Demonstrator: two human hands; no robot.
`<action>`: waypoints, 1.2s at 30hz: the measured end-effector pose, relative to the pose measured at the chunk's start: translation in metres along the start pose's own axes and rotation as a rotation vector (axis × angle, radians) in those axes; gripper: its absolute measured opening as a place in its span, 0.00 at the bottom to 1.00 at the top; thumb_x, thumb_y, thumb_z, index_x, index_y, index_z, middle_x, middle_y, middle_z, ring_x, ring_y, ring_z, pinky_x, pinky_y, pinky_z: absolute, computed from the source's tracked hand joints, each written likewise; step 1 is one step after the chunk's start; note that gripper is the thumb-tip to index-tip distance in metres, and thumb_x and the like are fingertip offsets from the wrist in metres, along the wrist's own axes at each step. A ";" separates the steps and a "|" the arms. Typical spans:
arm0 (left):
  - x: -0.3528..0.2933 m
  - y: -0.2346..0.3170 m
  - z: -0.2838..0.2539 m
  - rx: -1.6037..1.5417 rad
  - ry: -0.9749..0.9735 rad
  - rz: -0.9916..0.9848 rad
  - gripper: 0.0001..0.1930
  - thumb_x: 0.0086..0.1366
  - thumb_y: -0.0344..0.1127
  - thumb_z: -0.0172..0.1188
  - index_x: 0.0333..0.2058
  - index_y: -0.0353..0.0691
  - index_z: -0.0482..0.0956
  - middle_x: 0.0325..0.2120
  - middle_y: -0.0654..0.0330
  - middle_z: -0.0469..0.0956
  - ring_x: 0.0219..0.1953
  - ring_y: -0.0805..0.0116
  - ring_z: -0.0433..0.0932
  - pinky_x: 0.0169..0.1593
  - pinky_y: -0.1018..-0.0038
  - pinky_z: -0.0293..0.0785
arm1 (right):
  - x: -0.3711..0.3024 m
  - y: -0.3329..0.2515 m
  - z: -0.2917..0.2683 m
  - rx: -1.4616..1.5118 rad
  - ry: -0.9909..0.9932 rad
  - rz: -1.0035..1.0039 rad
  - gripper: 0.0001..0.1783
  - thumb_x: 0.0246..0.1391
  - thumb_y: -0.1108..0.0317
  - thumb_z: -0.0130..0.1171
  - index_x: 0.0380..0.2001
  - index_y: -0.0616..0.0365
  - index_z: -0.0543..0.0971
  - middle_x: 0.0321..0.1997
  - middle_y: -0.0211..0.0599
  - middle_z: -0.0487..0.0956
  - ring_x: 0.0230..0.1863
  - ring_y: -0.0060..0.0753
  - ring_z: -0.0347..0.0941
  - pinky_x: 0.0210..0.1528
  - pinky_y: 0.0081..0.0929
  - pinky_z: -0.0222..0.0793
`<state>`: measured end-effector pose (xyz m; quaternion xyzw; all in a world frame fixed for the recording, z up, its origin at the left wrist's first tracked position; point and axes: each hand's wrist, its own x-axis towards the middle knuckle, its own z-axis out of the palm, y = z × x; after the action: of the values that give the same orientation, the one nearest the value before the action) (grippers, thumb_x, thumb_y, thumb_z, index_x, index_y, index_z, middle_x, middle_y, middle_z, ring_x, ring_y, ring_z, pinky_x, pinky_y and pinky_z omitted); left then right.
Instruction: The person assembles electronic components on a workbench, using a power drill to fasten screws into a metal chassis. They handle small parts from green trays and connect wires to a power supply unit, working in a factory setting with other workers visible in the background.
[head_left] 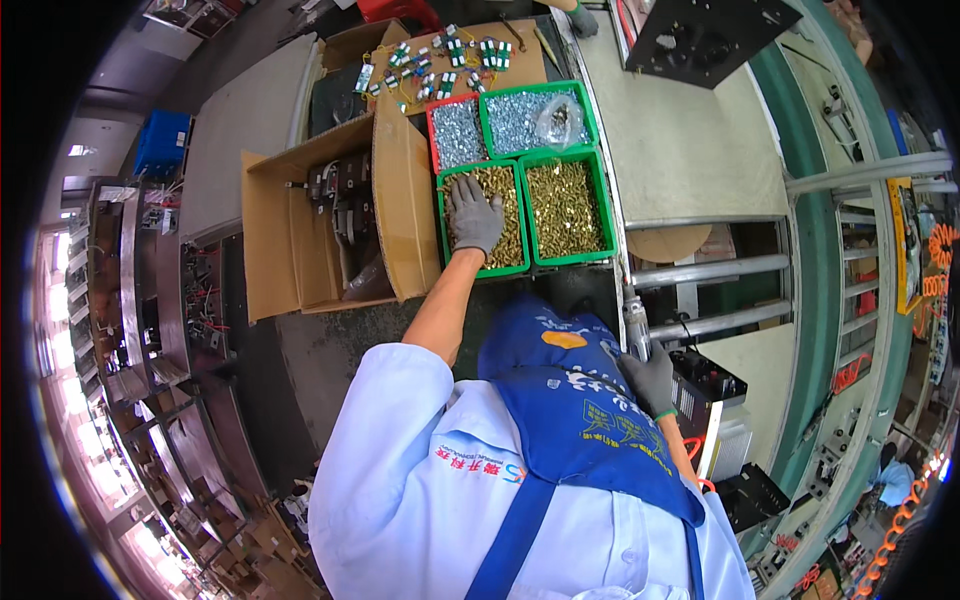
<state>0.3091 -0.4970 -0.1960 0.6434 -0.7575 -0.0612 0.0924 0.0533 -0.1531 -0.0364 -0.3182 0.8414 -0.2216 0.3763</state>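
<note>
In a grey glove, my left hand lies palm down with its fingers spread on the brass-coloured screws in the left green bin. No screw shows between those fingers. Low on the right, beside my blue apron, my gloved right hand is closed round a grey, slim power screwdriver that points away from me. Part of that hand's fingers is hidden. A second green bin of brass screws stands against the first one.
Behind them stand a red bin and a green bin with silvery fasteners. An open cardboard box with dark parts is at left. Small wired connectors lie beyond. Metal rollers and a black perforated panel are at right.
</note>
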 end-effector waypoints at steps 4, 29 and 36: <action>0.009 -0.008 -0.002 -0.047 -0.012 0.002 0.41 0.73 0.54 0.50 0.72 0.27 0.55 0.73 0.36 0.55 0.75 0.40 0.53 0.76 0.49 0.48 | 0.002 -0.008 -0.004 0.058 0.040 -0.005 0.24 0.48 0.62 0.67 0.44 0.70 0.80 0.35 0.59 0.84 0.37 0.50 0.83 0.43 0.42 0.75; 0.037 -0.033 0.001 -0.128 0.045 -0.145 0.41 0.74 0.58 0.45 0.73 0.30 0.54 0.74 0.39 0.52 0.77 0.41 0.47 0.77 0.49 0.43 | 0.001 -0.006 0.003 0.110 0.041 0.002 0.27 0.45 0.61 0.70 0.45 0.69 0.80 0.36 0.59 0.85 0.38 0.52 0.84 0.44 0.43 0.77; 0.031 -0.018 0.011 -0.108 0.036 0.008 0.33 0.75 0.52 0.44 0.67 0.31 0.65 0.70 0.42 0.62 0.74 0.45 0.55 0.75 0.47 0.48 | -0.012 0.014 0.008 0.006 0.027 0.011 0.23 0.47 0.62 0.68 0.43 0.69 0.80 0.34 0.49 0.85 0.35 0.34 0.81 0.42 0.36 0.75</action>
<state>0.3190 -0.5306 -0.2089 0.6356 -0.7538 -0.0900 0.1407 0.0606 -0.1359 -0.0443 -0.3095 0.8476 -0.2262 0.3670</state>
